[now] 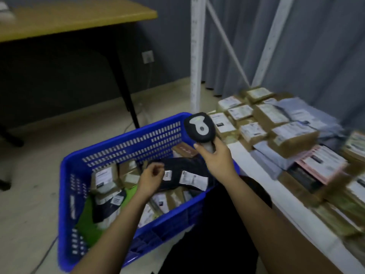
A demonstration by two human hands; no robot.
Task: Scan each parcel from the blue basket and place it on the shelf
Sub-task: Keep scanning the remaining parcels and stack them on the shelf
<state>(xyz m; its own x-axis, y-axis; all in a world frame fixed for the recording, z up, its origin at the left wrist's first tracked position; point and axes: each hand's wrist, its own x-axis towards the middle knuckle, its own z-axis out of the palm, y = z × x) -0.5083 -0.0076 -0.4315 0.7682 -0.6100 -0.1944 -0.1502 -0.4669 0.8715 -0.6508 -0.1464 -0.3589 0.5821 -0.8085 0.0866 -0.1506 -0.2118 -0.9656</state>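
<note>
Right hand [214,158] was wrapped round the grip of the grey-and-black scanner [200,127], holding it up over the far corner of the blue basket [126,143], head tilted away from the parcels. Left hand [151,177] hovered inside the basket with its fingers loosely curled, touching or just beside the edge of a black parcel [183,171] lying on top of the heap; whether it had actually pinched the wrapping I could not tell. That black parcel carried two white labels, and brown parcels [104,178] with white labels lay around and under it. To my eye the step in hand was picking the next parcel, not yet scanned. The next move would call for lifting it with the label turned up, then bringing the scanner's window to face the barcode. Beside the basket, the white shelf [254,169] already bore many labelled parcels [270,115]. Blur left every label unreadable; no brand could be made out
</note>
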